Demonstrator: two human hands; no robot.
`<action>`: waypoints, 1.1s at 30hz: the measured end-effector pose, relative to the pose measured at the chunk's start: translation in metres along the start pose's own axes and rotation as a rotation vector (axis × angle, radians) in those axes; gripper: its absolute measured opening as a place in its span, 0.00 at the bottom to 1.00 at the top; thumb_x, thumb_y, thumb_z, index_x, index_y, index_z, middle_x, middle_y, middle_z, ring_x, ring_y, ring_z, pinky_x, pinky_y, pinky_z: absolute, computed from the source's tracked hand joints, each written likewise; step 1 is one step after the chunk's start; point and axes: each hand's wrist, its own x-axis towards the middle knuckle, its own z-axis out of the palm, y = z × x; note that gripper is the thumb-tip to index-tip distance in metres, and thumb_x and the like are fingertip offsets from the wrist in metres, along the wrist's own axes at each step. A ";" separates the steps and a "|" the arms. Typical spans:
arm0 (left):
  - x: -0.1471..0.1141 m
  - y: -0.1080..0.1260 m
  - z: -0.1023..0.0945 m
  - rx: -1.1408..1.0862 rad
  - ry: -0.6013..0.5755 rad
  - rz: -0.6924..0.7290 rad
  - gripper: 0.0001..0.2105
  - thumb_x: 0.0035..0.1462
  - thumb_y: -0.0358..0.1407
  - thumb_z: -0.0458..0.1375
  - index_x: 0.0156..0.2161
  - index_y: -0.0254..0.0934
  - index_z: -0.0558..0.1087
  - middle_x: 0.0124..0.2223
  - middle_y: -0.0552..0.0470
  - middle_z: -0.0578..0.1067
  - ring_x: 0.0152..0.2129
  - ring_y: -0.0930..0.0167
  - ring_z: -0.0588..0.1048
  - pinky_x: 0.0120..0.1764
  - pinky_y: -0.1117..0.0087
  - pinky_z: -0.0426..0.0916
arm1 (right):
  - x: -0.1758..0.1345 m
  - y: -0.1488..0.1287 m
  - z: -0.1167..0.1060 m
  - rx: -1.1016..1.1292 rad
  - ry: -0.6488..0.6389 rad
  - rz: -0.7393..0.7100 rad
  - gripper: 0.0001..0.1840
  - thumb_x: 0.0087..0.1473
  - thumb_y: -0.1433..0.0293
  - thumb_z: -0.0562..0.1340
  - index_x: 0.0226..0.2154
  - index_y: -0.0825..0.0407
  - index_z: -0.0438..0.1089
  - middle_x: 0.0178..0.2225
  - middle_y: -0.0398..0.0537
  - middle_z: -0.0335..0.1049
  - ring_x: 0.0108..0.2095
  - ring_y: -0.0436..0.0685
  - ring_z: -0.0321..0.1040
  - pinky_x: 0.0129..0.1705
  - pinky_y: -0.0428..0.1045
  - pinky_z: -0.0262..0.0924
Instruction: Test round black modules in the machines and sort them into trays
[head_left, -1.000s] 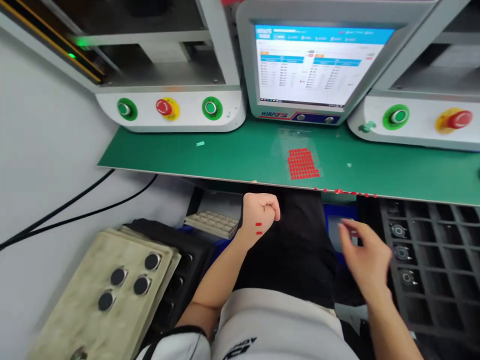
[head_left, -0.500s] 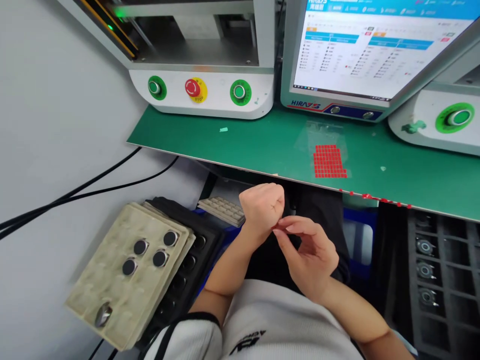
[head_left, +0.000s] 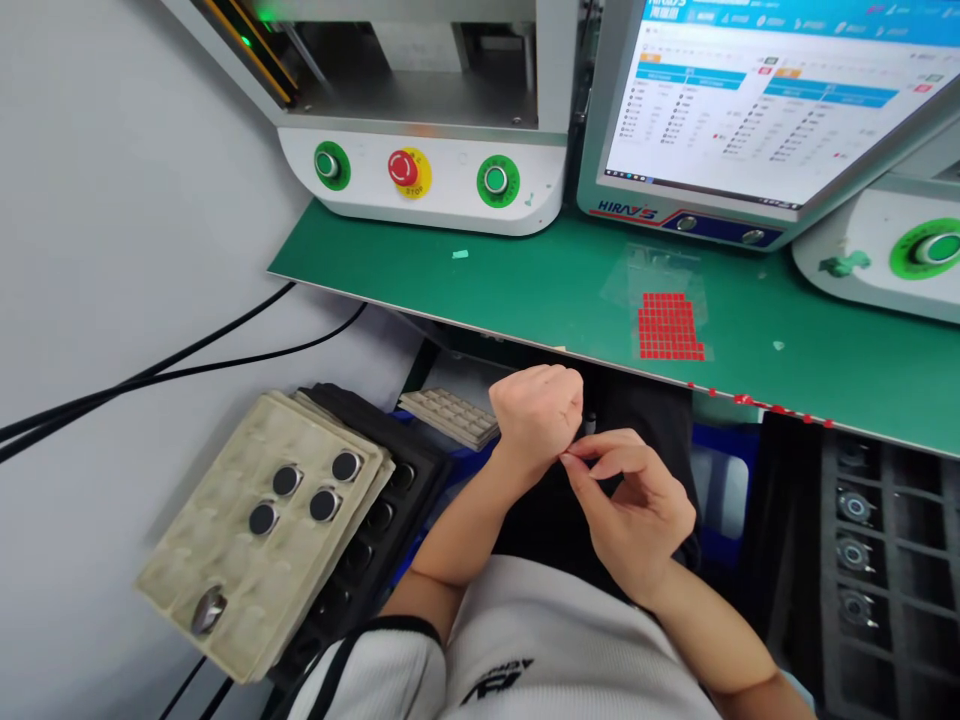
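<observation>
My left hand (head_left: 537, 412) is curled into a fist just below the bench edge, back of the hand facing up. Whatever it may hold is hidden inside the fingers. Against the inner side of its wrist, my right hand (head_left: 637, 500) pinches with thumb and forefinger. Anything between those fingertips is too small to make out. Above both hands, a sheet of small red square stickers (head_left: 667, 327) lies on the green bench (head_left: 517, 285). Several loose red stickers (head_left: 742, 399) cling along the bench's front edge.
On the left stands a stack of beige trays (head_left: 217, 500) with several round black-topped parts (head_left: 286, 480). A dark compartment tray (head_left: 855, 640) with round parts is at lower right. Behind the bench are a button panel (head_left: 450, 190), a red stop button (head_left: 403, 168) and a monitor (head_left: 727, 110).
The view has shifted slightly, so the bench and machine appear a little to the right. Both hands keep nearly the same pose, the right still pinching at the left wrist.
</observation>
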 end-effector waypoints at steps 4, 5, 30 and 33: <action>-0.001 0.002 0.002 -0.047 -0.066 -0.055 0.10 0.41 0.22 0.46 0.16 0.37 0.54 0.15 0.58 0.55 0.15 0.76 0.54 0.22 0.70 0.47 | 0.000 -0.002 -0.001 -0.038 -0.001 -0.045 0.19 0.49 0.86 0.65 0.24 0.50 0.58 0.30 0.43 0.74 0.29 0.50 0.70 0.31 0.48 0.67; -0.001 0.002 0.003 -0.053 -0.081 -0.077 0.10 0.42 0.22 0.46 0.16 0.37 0.54 0.15 0.58 0.56 0.15 0.76 0.54 0.22 0.70 0.47 | 0.000 -0.003 -0.003 -0.053 -0.006 -0.069 0.20 0.49 0.86 0.65 0.24 0.50 0.56 0.30 0.43 0.74 0.29 0.50 0.70 0.30 0.48 0.66; -0.159 -0.141 -0.206 0.506 -0.431 -0.718 0.14 0.61 0.45 0.59 0.35 0.33 0.72 0.30 0.54 0.72 0.25 0.75 0.70 0.31 0.71 0.69 | -0.001 0.019 -0.040 0.108 0.131 0.287 0.21 0.40 0.76 0.74 0.24 0.50 0.60 0.26 0.41 0.73 0.28 0.52 0.71 0.31 0.48 0.65; -0.157 -0.144 -0.205 0.480 -0.330 -0.646 0.16 0.63 0.46 0.58 0.35 0.33 0.71 0.27 0.56 0.70 0.21 0.77 0.68 0.27 0.73 0.67 | -0.003 0.021 -0.042 0.101 0.137 0.297 0.21 0.39 0.75 0.75 0.24 0.50 0.60 0.25 0.40 0.72 0.28 0.52 0.71 0.31 0.48 0.64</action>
